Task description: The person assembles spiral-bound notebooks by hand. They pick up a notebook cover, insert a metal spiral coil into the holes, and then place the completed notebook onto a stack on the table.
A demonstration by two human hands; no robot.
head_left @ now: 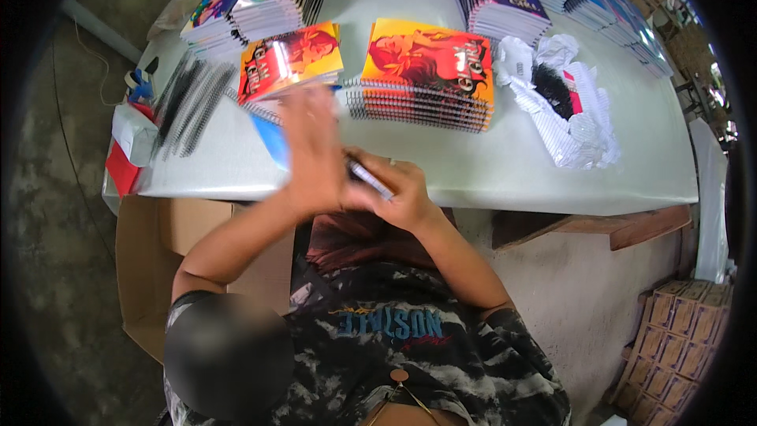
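My right hand (402, 193) is closed round a slim dark grey thing with a pale edge (371, 177), just in front of the table; its kind does not show. Close beside it my left hand (311, 146) is raised, its fingers smeared by motion, and I cannot tell whether it touches the thing. Beyond my left hand is a small stack of spiral notebooks (292, 55) with red and yellow covers. A bigger stack of matching notebooks (432, 67) lies to its right, coils toward me. A blue sheet or cover (272, 140) shows partly behind my left hand.
Loose wire coils (193, 102) lie on the white table (631, 181) at left. Crumpled paper (579, 138) at right holds small black pieces (552, 91). More notebook stacks (505, 0) line the back. An open cardboard box (146, 268) stands below left; boxes (678, 339) are piled lower right.
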